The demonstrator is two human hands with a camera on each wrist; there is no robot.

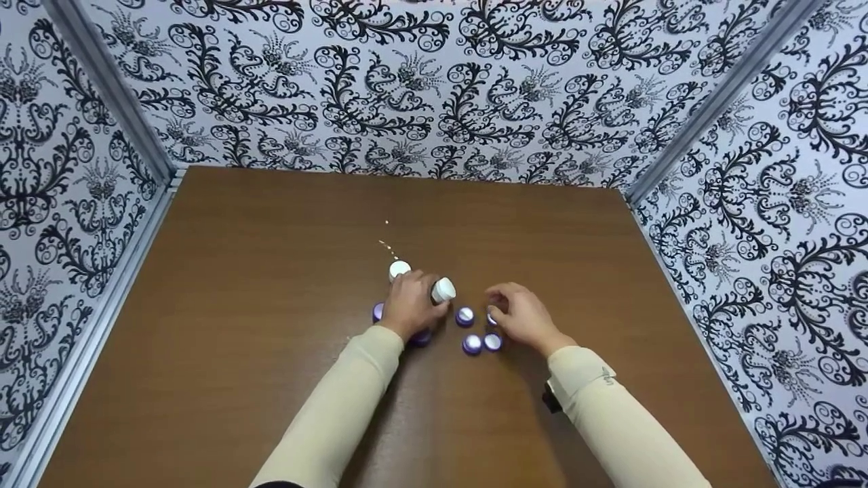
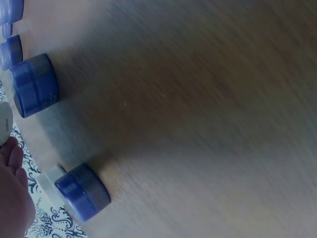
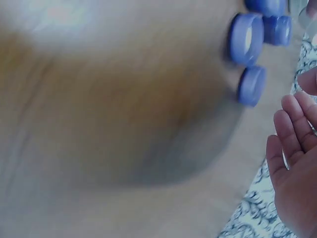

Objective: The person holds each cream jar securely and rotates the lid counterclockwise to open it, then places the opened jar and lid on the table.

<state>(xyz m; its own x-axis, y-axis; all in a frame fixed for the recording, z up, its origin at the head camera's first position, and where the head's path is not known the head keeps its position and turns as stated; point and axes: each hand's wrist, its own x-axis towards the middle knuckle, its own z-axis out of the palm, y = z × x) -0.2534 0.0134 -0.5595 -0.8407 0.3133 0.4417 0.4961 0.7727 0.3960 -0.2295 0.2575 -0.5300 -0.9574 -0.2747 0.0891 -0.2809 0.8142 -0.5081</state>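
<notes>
My left hand point(image 1: 411, 305) grips a small white jar point(image 1: 444, 290), which is tilted above the table. In the left wrist view part of this white jar point(image 2: 5, 121) shows at the fingertips. Beneath and beside that hand stand purple-blue jars point(image 2: 37, 87), partly hidden by it in the head view. Another white jar point(image 1: 399, 270) stands just past its fingers. My right hand point(image 1: 521, 313) hovers with loosely bent fingers, holding nothing, over a purple-rimmed piece point(image 1: 492, 318) that it partly covers. Close by are more small round purple pieces with pale tops point(image 1: 472, 344).
A brown wooden table point(image 1: 271, 271) lies under everything. White specks point(image 1: 388, 247) trail across it behind the white jar. Patterned black-and-white walls point(image 1: 434, 88) with grey metal posts enclose the table at the back and sides.
</notes>
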